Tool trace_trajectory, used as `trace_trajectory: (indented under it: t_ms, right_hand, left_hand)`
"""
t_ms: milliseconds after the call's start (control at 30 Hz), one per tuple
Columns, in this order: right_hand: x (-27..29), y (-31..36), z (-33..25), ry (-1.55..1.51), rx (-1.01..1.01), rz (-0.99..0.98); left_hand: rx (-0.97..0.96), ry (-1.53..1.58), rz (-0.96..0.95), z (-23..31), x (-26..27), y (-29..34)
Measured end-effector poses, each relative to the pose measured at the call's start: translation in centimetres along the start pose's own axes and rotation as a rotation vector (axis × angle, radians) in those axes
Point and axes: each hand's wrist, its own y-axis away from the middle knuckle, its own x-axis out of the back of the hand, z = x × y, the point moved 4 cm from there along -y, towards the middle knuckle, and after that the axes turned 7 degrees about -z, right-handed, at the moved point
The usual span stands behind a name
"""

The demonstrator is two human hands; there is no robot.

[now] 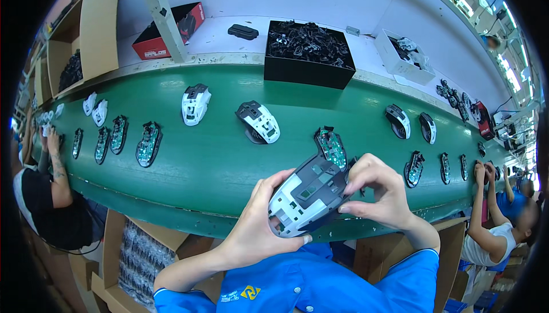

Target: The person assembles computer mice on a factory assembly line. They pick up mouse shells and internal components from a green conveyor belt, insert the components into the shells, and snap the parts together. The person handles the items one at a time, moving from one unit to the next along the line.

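Observation:
My left hand (257,221) is wrapped round a white and black computer mouse shell (309,193), tilted over the near edge of the green bench. At the shell's right side, the fingers of my right hand (380,193) are pinched together; what is between them is mostly hidden, though a bit of dark plastic shows there. Just beyond the shell lies a mouse base with a green circuit board (333,148), its near end overlapped by the shell. Farther off on the bench rest a white and black mouse shell (258,122) and another shell (195,105).
Several mouse bases with circuit boards (148,144) lie left and right on the green bench (194,193). A black box of small black parts (309,76) and a white box (403,64) stand at the back. Co-workers (51,193) sit at both sides.

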Motion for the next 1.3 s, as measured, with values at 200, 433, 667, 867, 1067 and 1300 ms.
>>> trace_trajectory:
  t_ms: [200,433,667,867,1067,1300]
  right_hand:
    - [0.6,-0.8,-1.1,0.000,0.004,-0.084]
    - [0.5,-1.0,-0.9,-0.017,-0.010,-0.047]
    - [0.1,-1.2,-0.5,0.012,0.064,-0.006]
    - [-0.2,-1.2,-0.5,0.024,0.070,0.016]
    - [-0.5,-1.0,-0.3,0.040,0.108,0.027]
    - [-1.5,-1.4,1.3,-0.370,-0.181,-0.010]
  left_hand:
    - [0.005,0.012,-0.080,0.4,0.5,-0.4]
    - [-0.005,0.066,-0.108,0.5,0.7,0.0]
    - [-0.021,0.003,-0.075,0.7,0.9,0.3]
    - [-0.026,-0.172,-0.053,1.6,0.9,0.6]
    - [-0.058,-0.262,-0.040,2.0,1.2,0.8]
    - [0.051,-0.055,-0.046,1.1,1.3,1.0]
